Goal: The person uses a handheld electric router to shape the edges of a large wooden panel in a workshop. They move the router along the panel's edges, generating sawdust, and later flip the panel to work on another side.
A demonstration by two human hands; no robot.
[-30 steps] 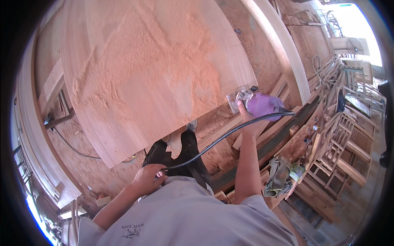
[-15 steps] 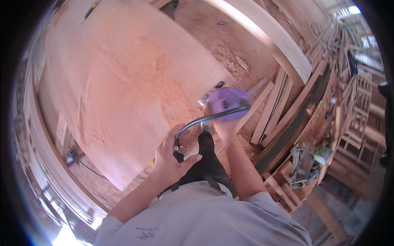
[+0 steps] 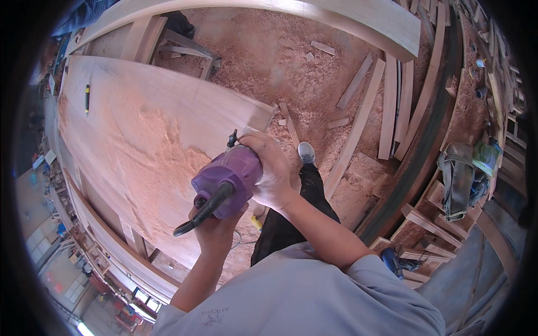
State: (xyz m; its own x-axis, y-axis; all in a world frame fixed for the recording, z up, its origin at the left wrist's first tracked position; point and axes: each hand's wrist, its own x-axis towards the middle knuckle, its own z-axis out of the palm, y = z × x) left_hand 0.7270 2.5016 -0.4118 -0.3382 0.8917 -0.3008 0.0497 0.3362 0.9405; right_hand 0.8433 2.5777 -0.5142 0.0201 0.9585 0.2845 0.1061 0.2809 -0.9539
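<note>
The purple power tool (image 3: 232,176) was in front of the person's body, between the two hands and over the near end of the wide wooden board (image 3: 196,95). It lay directly to the left of the right hand (image 3: 273,168), which was wrapped around that flank in a firm grip, and just beyond the left hand (image 3: 219,227), whose fingers were curled about its lower part, mostly hidden behind the body. Both hands touched it, so neither was nearer.

The tool was held at a slant. Its long axis seemed to run from the right hand's fingers down toward the person's left, with the rear end tipped up and toward the body. From that end the black cord (image 3: 206,211) hung past the left wrist, on its outer side. A small black knob (image 3: 231,138) stuck out at the far edge, near the right hand's fingers. The working end was out of sight, and whether it touched the wood could not be told.

The board stretched away ahead and to the left, its long axis leading off from the tool, with the right hand nearer its right corner. Shavings (image 3: 159,148) covered much of its middle, and a black and yellow hand tool (image 3: 87,99) lay near its far end.
</note>
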